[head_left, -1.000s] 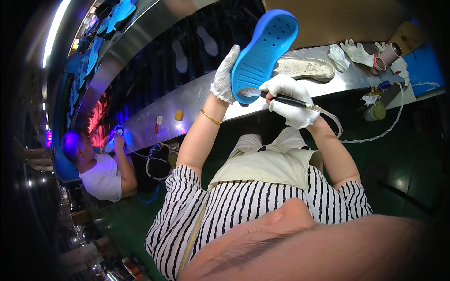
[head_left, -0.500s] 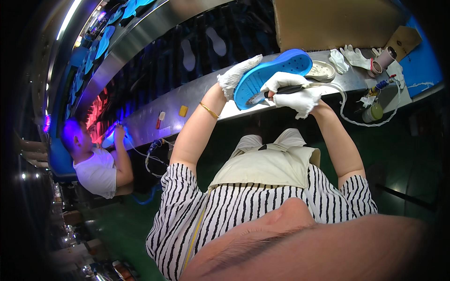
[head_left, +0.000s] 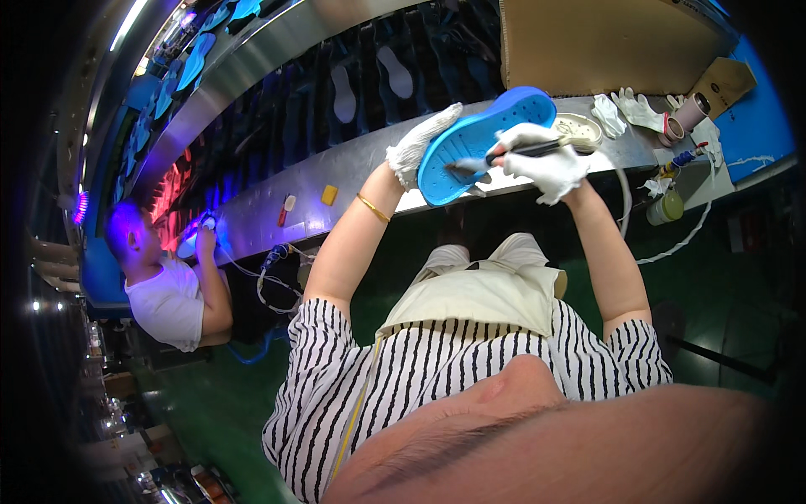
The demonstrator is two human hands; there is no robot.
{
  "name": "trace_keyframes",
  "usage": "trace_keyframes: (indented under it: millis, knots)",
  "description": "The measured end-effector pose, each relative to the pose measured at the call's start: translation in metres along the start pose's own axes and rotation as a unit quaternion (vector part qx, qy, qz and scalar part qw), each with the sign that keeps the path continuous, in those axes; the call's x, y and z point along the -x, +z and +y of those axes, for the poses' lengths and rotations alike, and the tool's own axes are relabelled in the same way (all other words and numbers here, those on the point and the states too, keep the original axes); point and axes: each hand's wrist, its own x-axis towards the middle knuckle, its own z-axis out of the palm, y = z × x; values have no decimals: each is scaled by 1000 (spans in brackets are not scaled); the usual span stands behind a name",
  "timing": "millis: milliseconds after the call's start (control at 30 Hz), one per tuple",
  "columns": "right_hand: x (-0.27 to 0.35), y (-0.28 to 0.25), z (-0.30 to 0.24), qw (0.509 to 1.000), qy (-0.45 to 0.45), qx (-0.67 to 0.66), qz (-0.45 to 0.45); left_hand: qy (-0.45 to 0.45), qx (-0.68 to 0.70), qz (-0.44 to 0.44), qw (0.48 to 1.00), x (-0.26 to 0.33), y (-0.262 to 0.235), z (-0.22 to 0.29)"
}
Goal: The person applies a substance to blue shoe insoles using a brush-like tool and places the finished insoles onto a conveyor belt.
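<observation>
My left hand (head_left: pixel 417 149), in a white knit glove, grips the left edge of a blue shoe sole (head_left: pixel 499 118), which is tilted up over the bench edge with its holed inner face showing. In my right hand (head_left: pixel 550 172), also gloved with some fingertips bare, is a brush (head_left: pixel 537 149) with a black handle. Its bristles lie at the lower middle of the sole's inner face. A white hose (head_left: pixel 625 193) hangs to the right of that hand; whether it joins the brush is hidden.
A beige sole (head_left: pixel 578 129), white gloves (head_left: pixel 640 107) and a pinkish cup (head_left: pixel 692 111) lie along the metal bench (head_left: pixel 306 217). A green jar (head_left: pixel 666 207) stands at right. Behind runs a dark conveyor with pale insoles (head_left: pixel 343 94). A co-worker (head_left: pixel 168 294) sits at left.
The brush has swung leftward and up across the sole, so its bristles now show plainly. My right hand has shifted slightly right, and the hose hangs differently.
</observation>
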Motion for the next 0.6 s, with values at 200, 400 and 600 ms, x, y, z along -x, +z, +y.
trace_keyframes:
  millis: [200, 400, 600]
  knots:
    - [-8, -35, 30, 970, -86, -143, 176, 32, 57, -43, 997, 8, 3, -9]
    - [-11, -43, 48, 937, -167, -151, 267, 30, 151, -49, 987, 13, 8, -18]
    - [18, 27, 16, 930, -318, 138, 120, 127, 121, 12, 984, 14, -4, -25]
